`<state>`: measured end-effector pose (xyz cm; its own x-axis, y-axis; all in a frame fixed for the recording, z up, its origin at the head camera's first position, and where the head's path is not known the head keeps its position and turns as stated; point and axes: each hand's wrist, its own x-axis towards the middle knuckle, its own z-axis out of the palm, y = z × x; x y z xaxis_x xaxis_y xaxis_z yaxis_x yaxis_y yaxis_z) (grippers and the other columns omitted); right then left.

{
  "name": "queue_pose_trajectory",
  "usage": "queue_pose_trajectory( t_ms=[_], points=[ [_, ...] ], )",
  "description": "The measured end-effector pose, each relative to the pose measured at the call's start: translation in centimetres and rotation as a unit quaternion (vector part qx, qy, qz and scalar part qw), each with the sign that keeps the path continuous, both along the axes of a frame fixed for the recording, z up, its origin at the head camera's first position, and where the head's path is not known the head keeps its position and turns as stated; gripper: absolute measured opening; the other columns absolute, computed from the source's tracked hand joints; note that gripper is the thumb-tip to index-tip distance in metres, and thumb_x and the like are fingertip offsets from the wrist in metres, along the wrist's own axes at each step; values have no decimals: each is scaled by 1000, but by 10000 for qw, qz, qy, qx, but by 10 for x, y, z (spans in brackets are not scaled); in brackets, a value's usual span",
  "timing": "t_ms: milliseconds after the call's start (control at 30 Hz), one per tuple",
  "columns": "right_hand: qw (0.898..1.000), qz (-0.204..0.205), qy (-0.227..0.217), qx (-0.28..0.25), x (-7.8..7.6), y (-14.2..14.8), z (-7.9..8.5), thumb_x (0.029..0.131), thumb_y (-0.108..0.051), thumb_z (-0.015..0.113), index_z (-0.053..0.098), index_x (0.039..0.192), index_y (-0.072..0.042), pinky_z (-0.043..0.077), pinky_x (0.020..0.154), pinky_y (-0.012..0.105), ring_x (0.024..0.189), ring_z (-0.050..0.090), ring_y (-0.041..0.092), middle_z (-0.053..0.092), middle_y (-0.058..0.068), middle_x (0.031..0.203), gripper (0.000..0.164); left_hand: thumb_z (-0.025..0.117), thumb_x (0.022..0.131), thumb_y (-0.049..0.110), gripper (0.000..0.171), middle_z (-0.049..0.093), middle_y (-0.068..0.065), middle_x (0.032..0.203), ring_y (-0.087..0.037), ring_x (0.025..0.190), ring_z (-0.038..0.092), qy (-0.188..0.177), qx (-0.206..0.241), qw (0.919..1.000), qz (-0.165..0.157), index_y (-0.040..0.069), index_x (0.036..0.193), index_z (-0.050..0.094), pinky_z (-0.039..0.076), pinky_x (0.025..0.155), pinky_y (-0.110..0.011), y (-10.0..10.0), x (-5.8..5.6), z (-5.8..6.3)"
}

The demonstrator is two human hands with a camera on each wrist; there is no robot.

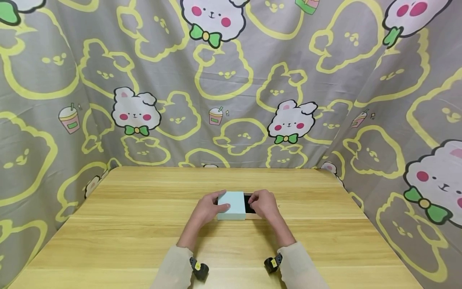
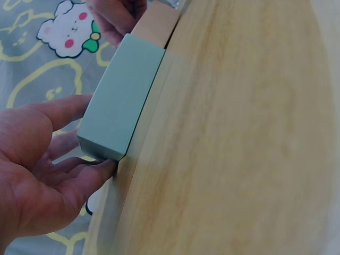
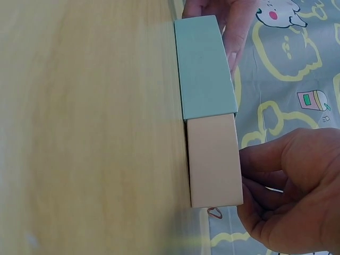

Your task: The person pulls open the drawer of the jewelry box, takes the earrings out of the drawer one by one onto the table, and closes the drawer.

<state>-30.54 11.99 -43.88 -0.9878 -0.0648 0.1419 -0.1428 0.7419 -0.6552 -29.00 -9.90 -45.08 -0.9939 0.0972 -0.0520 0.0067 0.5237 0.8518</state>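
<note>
Beige fabric sleeves (image 1: pixel 175 263) framed your left hand (image 1: pixel 209 207) gripping a square mint-green cardboard cover (image 1: pixel 232 202), while right of it your right hand (image 1: pixel 266 203), its hold unclear, curled over a boxy peach cardboard tray (image 3: pixel 215 162), only partly out.

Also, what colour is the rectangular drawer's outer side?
Pale peach drawer side, clearest in the right wrist view.

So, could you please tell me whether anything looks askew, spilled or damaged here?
Nothing stands out: the pale pink drawer is partly out of its mint-green sleeve, roughly in line with it, and I see no spill or damage.
</note>
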Motion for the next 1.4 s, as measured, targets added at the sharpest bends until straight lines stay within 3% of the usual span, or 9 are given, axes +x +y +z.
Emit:
queue_pose_trajectory(
  t_ms=[1400],
  points=[
    [9999,72,-57,-44,4,1,5,82,3,72,76,79,-7,49,59,28,68,60,16,73,2,78,11,75,93,36,58,53,-17,150,-35,136,52,9,-26,10000,-36,29,147,56,48,104,-52,-1,-1,-1]
  ],
)
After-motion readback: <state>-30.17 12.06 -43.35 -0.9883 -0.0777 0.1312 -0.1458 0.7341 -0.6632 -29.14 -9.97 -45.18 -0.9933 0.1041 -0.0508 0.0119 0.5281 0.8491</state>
